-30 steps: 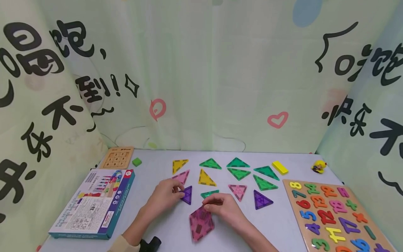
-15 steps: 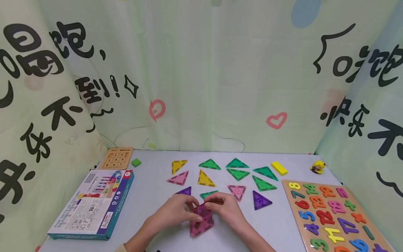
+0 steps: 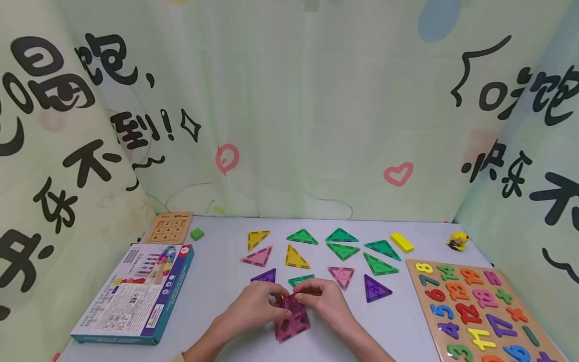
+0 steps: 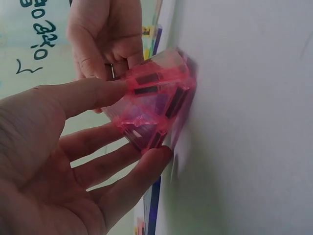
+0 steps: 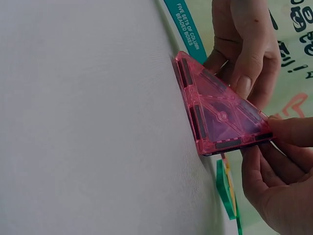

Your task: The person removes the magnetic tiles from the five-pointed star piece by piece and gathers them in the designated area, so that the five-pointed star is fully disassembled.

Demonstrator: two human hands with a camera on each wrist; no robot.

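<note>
Both hands hold a small built shape of clear pink magnetic tiles [image 3: 293, 318] just above or on the white table. My left hand [image 3: 258, 304] grips its left side, thumb on the near face and fingertips behind or below, as the left wrist view shows. My right hand [image 3: 326, 300] pinches its upper right corner between thumb and fingers. In the right wrist view a pink triangular face [image 5: 222, 110] is turned to the camera, with a purple tint showing through. A purple triangle tile [image 3: 266, 275] lies just beyond my left hand, partly hidden by it.
Behind the hands lie loose triangle tiles: green [image 3: 381, 264], yellow [image 3: 296, 257], pink [image 3: 342, 275] and purple [image 3: 376, 289]. A boxed toy set [image 3: 133, 291] is at left, a wooden number board [image 3: 169, 228] behind it. A letter-and-number puzzle board [image 3: 479, 306] stands at right.
My left hand has come right and down from beside a purple triangle tile to the pink tiles. The right hand has kept its pinch, and the pink shape has turned slightly.
</note>
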